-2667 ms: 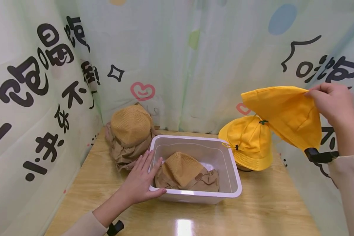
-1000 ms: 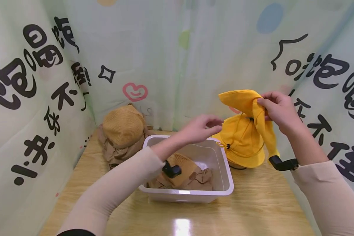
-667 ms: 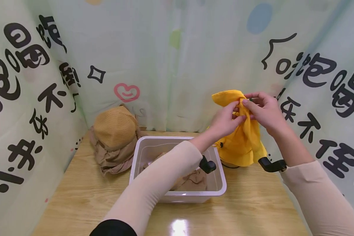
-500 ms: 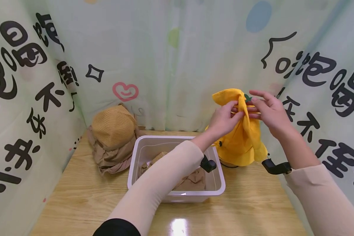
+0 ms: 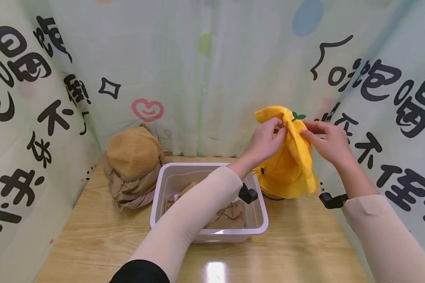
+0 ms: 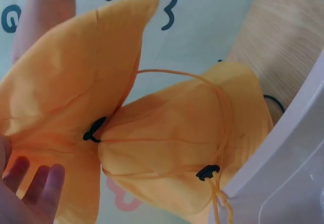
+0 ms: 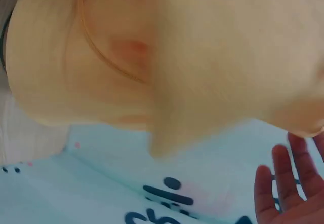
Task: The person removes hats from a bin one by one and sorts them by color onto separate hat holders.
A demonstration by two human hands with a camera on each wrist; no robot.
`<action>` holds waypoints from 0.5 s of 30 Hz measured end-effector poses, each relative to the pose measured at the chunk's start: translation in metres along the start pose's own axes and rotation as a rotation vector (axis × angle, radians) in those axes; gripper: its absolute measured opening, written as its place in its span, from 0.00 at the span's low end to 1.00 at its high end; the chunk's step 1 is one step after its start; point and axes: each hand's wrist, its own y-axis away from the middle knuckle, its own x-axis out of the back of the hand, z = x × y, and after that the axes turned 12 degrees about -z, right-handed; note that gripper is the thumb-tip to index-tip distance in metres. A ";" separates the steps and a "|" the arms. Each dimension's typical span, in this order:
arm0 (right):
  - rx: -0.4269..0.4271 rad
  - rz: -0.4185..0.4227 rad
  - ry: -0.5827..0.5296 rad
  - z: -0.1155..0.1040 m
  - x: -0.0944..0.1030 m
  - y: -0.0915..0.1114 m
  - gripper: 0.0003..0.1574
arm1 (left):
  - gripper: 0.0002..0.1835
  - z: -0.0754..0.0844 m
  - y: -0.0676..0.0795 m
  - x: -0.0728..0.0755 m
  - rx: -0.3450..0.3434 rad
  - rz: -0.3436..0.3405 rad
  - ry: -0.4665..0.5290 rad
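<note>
A yellow bucket hat (image 5: 302, 151) with a small green sprout (image 5: 297, 116) is held up between both hands, folded along its brim. My left hand (image 5: 265, 142) pinches the brim from the left. On the other side my right hand (image 5: 327, 142) pinches the cloth, thumb in front; its other fingers (image 7: 291, 178) are extended in the right wrist view. Below and behind stands another yellow hat (image 5: 278, 175), partly covered by the held one. Its drawstring has a black cord stopper (image 6: 208, 172), visible in the left wrist view.
A pale plastic bin (image 5: 230, 232) stands mid-table with a brown hat (image 5: 230, 217) inside, partly hidden by my left forearm. At the left sit brown hats with a tan crown (image 5: 134, 153), apparently stacked. A printed curtain (image 5: 184, 70) encloses the wooden table (image 5: 287, 251).
The left hand has left the bin's rim and crossed over to the yellow hat. The right hand has brought that hat leftward; the hat has turned, and its green sprout now shows on top.
</note>
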 end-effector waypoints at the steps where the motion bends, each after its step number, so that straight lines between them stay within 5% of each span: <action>1: -0.019 -0.001 -0.023 0.003 -0.002 -0.001 0.38 | 0.07 -0.001 -0.001 0.000 -0.003 -0.006 0.000; 7: -0.057 0.149 -0.149 0.006 -0.005 -0.004 0.35 | 0.08 0.002 -0.008 0.001 -0.056 0.019 -0.018; 15: -0.113 0.301 -0.267 0.004 0.008 0.001 0.34 | 0.10 0.012 -0.018 0.023 -0.066 0.104 -0.333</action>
